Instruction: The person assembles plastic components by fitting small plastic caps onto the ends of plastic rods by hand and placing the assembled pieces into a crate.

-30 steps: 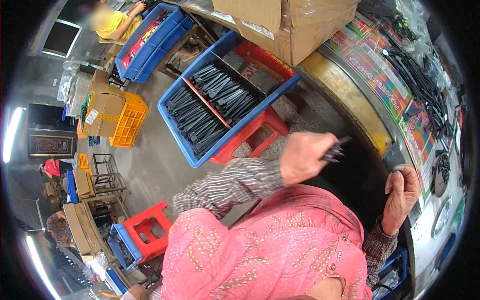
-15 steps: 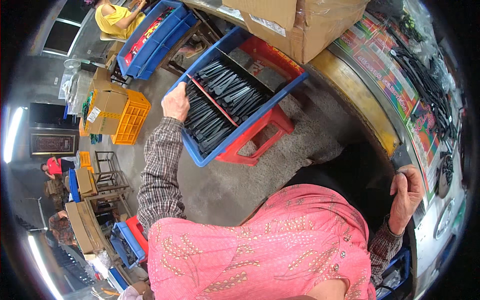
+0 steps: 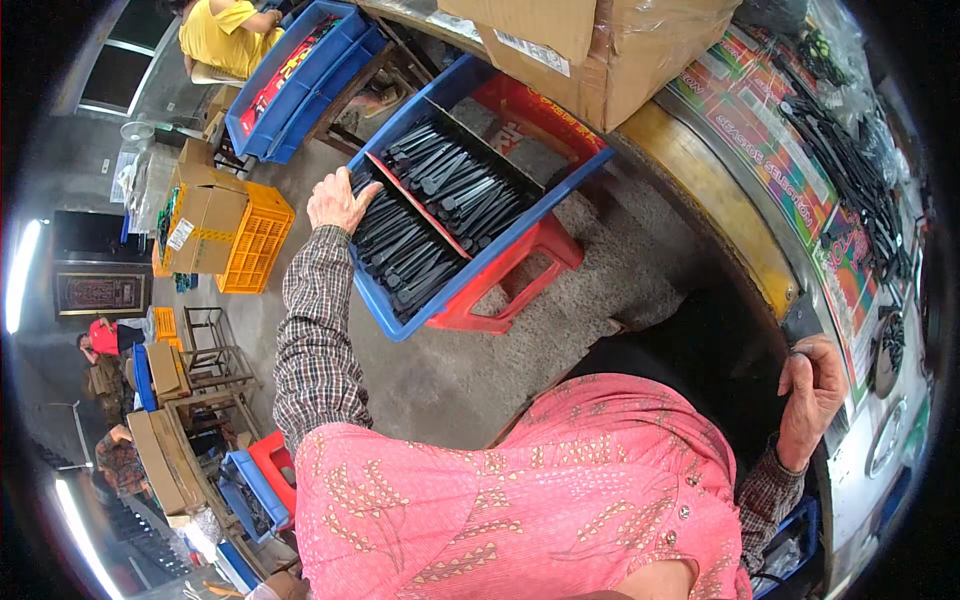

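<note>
Where left hand (image 3: 338, 203) covers tray rim (image 3: 378, 308), black strips (image 3: 412, 255) lie rightward.

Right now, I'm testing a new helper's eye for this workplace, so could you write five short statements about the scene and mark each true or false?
1. The left hand is at the rim of the blue bin. True.
2. The right hand is inside the blue bin. False: the right hand is by the edge of the table.
3. A red strip divides the black pieces. True.
4. The blue bin sits on a chair. False: a red stool is under it.
5. The orange crate is left of the blue bin. True.
</note>
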A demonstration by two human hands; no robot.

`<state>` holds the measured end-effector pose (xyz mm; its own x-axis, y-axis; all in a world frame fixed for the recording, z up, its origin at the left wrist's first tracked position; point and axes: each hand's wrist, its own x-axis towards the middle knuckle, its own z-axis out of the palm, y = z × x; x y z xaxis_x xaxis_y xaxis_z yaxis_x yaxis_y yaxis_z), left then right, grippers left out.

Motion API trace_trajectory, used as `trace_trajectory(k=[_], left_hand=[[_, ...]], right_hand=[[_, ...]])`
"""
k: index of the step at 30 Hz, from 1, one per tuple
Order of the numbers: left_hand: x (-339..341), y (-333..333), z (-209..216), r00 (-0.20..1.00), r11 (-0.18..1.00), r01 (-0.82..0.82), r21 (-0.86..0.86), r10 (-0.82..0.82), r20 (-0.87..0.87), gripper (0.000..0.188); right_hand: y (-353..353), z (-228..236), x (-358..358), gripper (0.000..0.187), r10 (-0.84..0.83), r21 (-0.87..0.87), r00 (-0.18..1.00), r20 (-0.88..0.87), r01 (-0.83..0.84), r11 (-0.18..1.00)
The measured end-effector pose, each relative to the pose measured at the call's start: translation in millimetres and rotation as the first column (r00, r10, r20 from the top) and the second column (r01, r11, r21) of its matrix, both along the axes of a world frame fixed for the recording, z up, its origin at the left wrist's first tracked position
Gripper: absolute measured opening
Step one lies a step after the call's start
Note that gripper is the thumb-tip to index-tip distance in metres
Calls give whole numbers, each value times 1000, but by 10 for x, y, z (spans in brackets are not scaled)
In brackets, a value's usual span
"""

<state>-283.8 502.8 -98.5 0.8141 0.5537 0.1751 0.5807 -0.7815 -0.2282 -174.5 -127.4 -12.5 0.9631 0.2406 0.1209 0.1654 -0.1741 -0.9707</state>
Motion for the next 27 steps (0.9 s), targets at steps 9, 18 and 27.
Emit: trace_trajectory(k=[9, 18, 27], left_hand=[[-136, 101, -212, 994, 998, 38, 56, -43, 105, 39], [305, -785, 223, 901, 950, 307, -61, -269, 340, 19], [921, -2561, 944, 613, 658, 745, -105, -615, 496, 15]], right_hand=[[12, 4, 22, 12, 17, 8, 1000, 10, -17, 1000], [-81, 75, -34, 4, -19, 37, 999, -36, 20, 999], [-262, 211, 41, 7, -1, -31, 1000, -24, 1, 1000]])
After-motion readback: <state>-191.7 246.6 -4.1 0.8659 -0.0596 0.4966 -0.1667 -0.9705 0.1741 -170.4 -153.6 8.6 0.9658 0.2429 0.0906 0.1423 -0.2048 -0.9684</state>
